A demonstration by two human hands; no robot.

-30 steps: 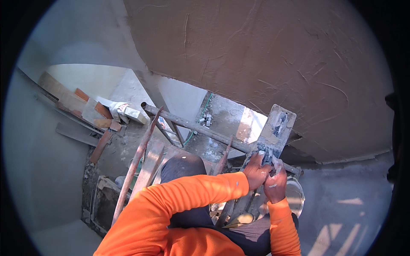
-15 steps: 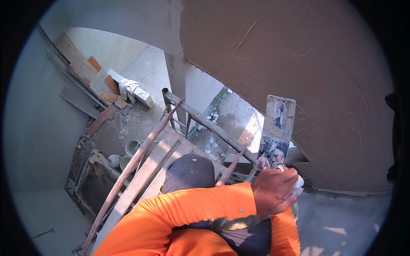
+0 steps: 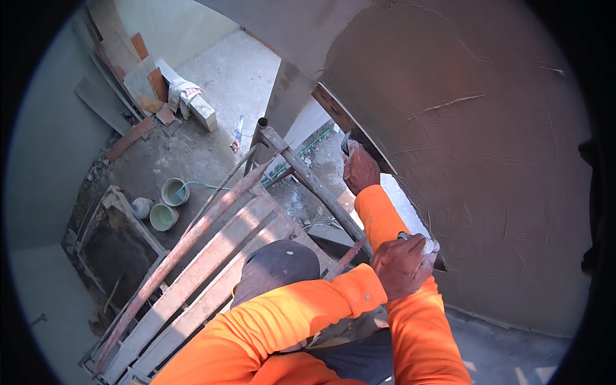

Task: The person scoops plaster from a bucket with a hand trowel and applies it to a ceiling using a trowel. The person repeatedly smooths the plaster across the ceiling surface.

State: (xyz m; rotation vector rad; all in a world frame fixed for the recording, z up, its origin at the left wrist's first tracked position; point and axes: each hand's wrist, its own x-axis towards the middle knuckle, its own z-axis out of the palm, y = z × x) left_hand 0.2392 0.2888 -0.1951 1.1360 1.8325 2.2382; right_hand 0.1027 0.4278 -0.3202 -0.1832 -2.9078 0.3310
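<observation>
My right hand (image 3: 360, 168), its arm stretched forward, is closed round the grip of a rectangular plastering trowel (image 3: 340, 112). The trowel's long blade lies along the edge of the wet brown plaster wall (image 3: 475, 141), seen nearly edge-on. Nearer to me, my left hand (image 3: 403, 268) is a fist above the right forearm. A grey handle end (image 3: 403, 235) sticks out of that fist; the rest of the tool is hidden, so its kind cannot be told. Pale plaster smears show beside the left fingers.
A scaffold pipe rail (image 3: 314, 186) and slatted platform (image 3: 218, 256) stand close on the left. Lower down lie two buckets (image 3: 163, 217), a mortar trough (image 3: 119, 256), a handsaw (image 3: 237, 133) and stacked boards (image 3: 131, 144). A dark rounded cloth shape (image 3: 276, 269) sits before me.
My right hand has moved up and left with the trowel, which has turned from face-on to edge-on at the wall. My left hand has shifted slightly left, and the hands are now apart.
</observation>
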